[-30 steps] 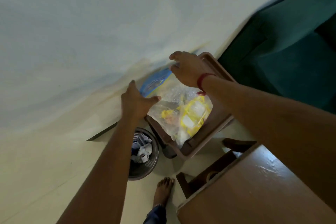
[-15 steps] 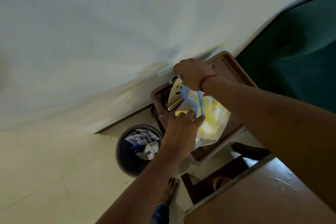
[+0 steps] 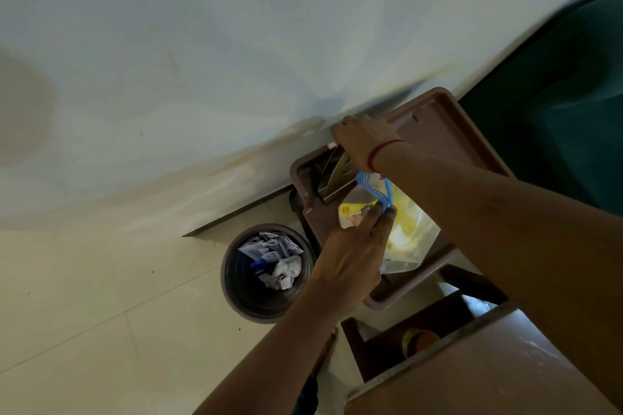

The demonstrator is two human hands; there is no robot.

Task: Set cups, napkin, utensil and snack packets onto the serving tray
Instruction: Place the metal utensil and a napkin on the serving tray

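Note:
A brown serving tray (image 3: 450, 133) stands against the white wall. On it lies a clear zip bag (image 3: 413, 234) with a blue seal, holding yellow snack packets. My left hand (image 3: 350, 256) pinches the bag's blue sealed edge. A shiny metal napkin holder (image 3: 337, 178) stands upright in the tray's left corner. My right hand (image 3: 364, 141), with a red thread on the wrist, curls over the holder's top edge. What is inside the holder is hidden by my fingers.
A round dark waste bin (image 3: 242, 293) full of crumpled paper stands on the tiled floor left of the tray. A brown wooden table (image 3: 488, 377) fills the lower right corner. A dark green seat (image 3: 556, 145) lies right of the tray.
The bag has shifted off the tray's left corner, uncovering the metal napkin holder. My left hand moved right onto the bag's blue seal. My right hand stays at the holder's top.

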